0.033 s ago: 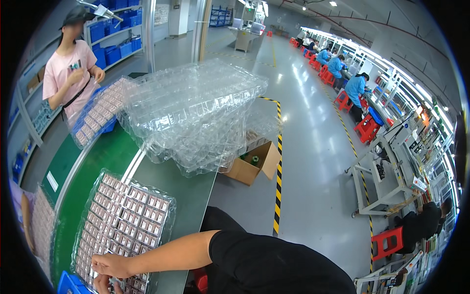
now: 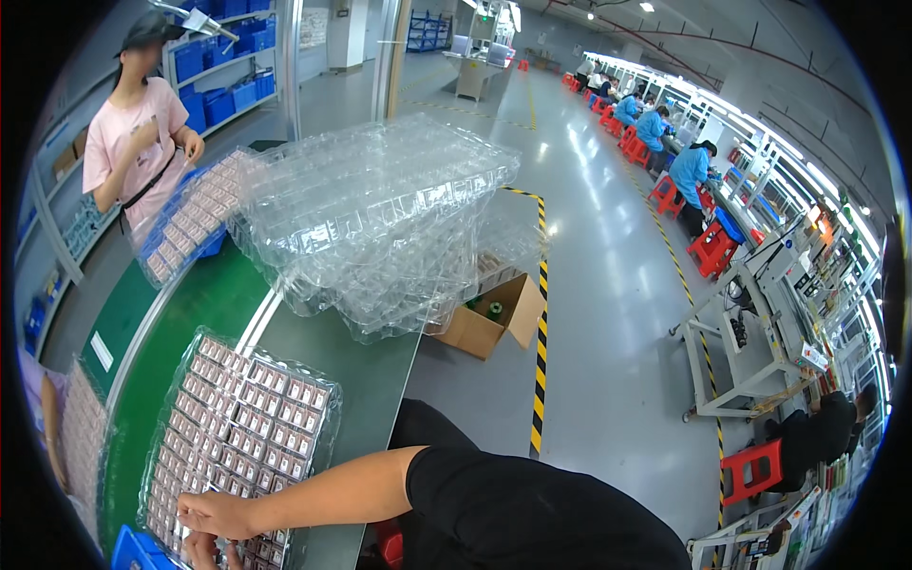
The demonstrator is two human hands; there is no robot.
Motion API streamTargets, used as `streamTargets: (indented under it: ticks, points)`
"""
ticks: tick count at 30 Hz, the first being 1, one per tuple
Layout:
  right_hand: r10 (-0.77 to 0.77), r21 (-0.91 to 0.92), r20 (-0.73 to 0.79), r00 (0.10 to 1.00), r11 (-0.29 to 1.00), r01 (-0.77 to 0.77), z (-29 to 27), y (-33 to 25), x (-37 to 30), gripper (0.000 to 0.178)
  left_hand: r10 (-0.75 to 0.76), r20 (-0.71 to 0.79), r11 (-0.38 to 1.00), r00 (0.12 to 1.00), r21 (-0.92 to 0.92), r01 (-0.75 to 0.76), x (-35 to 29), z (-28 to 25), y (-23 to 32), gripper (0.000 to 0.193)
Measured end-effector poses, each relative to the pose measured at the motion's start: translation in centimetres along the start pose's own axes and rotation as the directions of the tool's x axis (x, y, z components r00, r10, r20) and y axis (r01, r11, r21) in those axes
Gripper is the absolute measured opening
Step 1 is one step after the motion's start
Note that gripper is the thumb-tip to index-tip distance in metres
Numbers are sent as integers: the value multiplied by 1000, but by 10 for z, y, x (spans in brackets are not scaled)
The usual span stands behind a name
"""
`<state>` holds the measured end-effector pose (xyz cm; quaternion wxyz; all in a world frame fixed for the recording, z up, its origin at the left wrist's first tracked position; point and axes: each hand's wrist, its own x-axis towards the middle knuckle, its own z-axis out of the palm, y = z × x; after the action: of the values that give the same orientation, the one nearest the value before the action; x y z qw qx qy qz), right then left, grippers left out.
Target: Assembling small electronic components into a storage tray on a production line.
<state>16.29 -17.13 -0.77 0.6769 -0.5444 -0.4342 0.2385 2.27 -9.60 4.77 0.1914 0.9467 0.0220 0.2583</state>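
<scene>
Clear, glossy, many-celled plastic tray [image 2: 329,403]

The single view comes from a wide fisheye camera on the person's head, left of its twin, upright and looking down and forward. The right grip [image 2: 217,515], a bare hand, sits near the lens, low and left of centre; its black-sleeved arm [image 2: 541,503] fills the foreground to the right. Close beneath the grip shows a clear plastic tray filled with rows of small pieces [image 2: 330,408]. Beyond and right of the grip, the smooth grey floor [image 2: 617,361] runs far back, straight edges bowing toward the dark round rim.
</scene>
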Motion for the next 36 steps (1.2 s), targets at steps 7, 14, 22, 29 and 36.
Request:
streamTargets:
  ticks: [7,14,22,29,36]
  points:
    - [36,63,49,998,997,-39,-2,-17,-7,34,74,-34,993,997,93,-70,4,7,12,45]
    - [51,265,66,997,962,-67,7,15,1,34,128,-53,992,990,4,-128,6,8,11,36]
    - [79,676,221,972,706,-211,16,34,10,37,83,-75,994,994,-61,-87,7,4,18,32]
    - [168,277,181,969,937,-214,7,32,8,35,36,-45,999,998,25,-35,0,6,8,30]
    - [177,137,151,973,971,-198,-2,21,3,33,-52,-13,999,999,-2,52,2,6,14,27]
